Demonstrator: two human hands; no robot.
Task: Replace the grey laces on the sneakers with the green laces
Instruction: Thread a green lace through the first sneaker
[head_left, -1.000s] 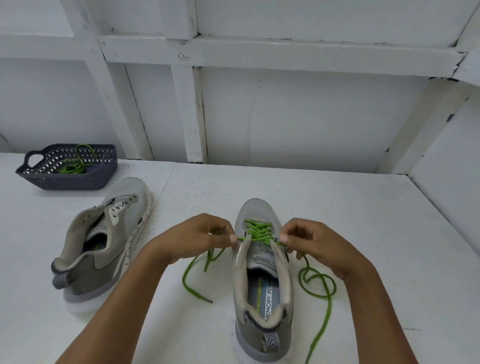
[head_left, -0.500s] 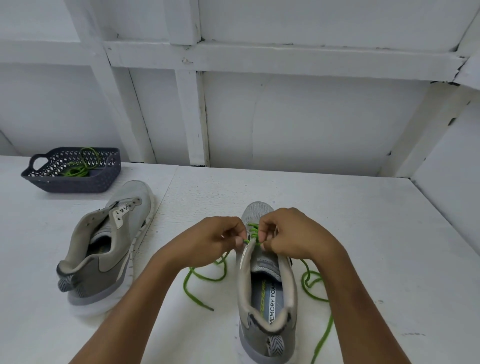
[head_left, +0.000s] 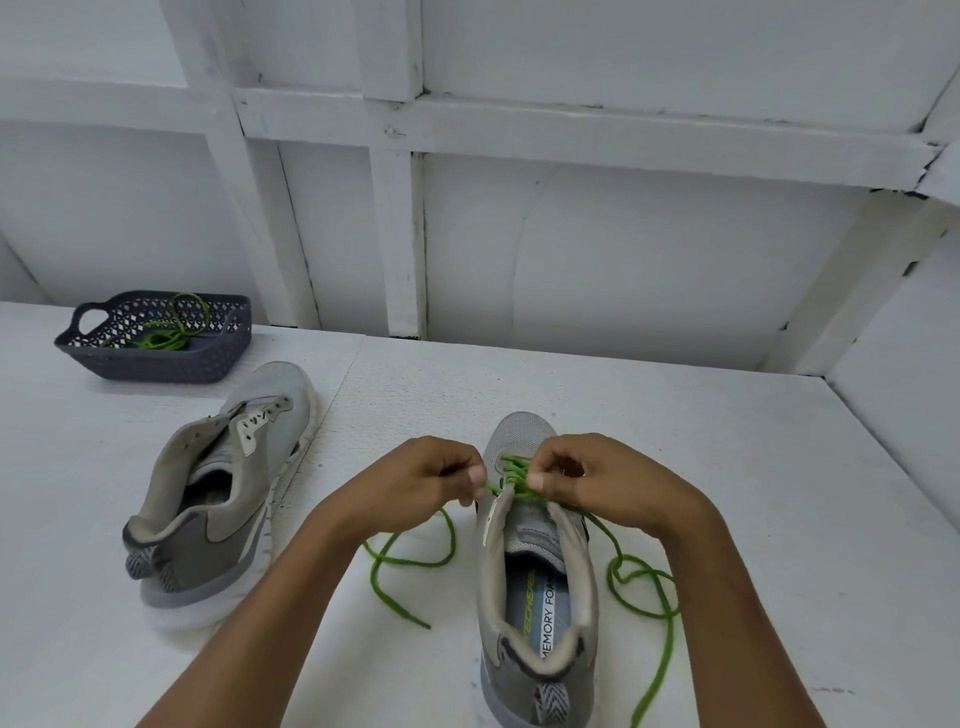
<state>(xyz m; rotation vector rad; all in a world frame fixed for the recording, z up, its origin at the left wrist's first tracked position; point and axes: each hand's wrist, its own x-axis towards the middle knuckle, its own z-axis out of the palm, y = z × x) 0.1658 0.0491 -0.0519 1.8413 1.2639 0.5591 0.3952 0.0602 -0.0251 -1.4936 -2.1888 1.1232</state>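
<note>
Green lace (head_left: 514, 475) criss-crossed through the forward eyelets of the near sneaker (head_left: 535, 582). Shoe upright on the white surface (head_left: 753, 467), toe pointing away. Both hands over the throat of that shoe. Left hand (head_left: 431, 480) curled, thumb and forefinger pinching the strand at the left eyelet row. Right hand (head_left: 613, 480) pinching likewise at the right row. Two free tails trailing off: one looping on the surface left of the shoe, the other coiled on the right and running toward the bottom of the view.

Progress, as judged: somewhat short of halfway. Near sneaker partly relaced, eyelets nearer the collar apparently still bare, no bow tied. Second sneaker (head_left: 223, 499) well to the left, no lace of any colour seen in its eyelets, so old one apparently out and new one not yet in. Spare green lace (head_left: 166, 332) lying in the dark perforated basket (head_left: 156, 364) at far left, near the wall. Remaining: finish and tie the near shoe, then lace the second with the spare.

Hidden or unclear:
- Eyelet in work covered by fingertips; cannot tell whether threading a tip or only pulling snug.
- Grey laces not made out anywhere; possibly in the basket under the green, cannot tell.
- End of the right tail and heel of the near sneaker cut off by the bottom edge.
</note>
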